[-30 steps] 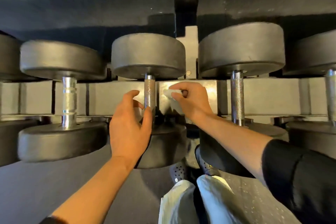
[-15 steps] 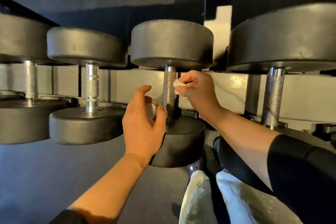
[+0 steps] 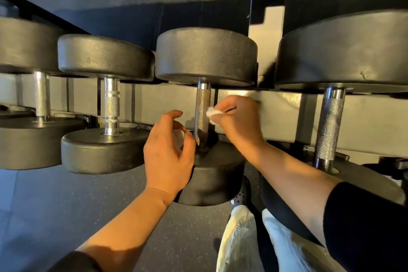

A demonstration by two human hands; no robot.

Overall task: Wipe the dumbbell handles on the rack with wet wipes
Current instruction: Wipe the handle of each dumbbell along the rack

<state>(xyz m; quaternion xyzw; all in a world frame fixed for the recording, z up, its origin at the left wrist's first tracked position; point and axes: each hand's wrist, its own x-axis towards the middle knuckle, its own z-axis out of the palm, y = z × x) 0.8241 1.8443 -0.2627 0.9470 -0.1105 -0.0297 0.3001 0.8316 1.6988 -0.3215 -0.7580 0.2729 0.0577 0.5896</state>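
**Wipe meets the middle handle**

We see the knurled handle (image 3: 202, 110) of the middle dumbbell (image 3: 206, 56) on the rack (image 3: 276, 104). Our right hand (image 3: 239, 120) pinches a wet wipe (image 3: 211, 114) against it, likely to scrub. Our left hand (image 3: 167, 153) hovers loosely curled near the handle's base, holding nothing.

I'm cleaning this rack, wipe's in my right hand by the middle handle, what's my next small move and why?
Probably press the wipe onto the handle and rub along it. The right hand pinches the wipe right beside the knurling, and the left hand waits open near the handle's base.
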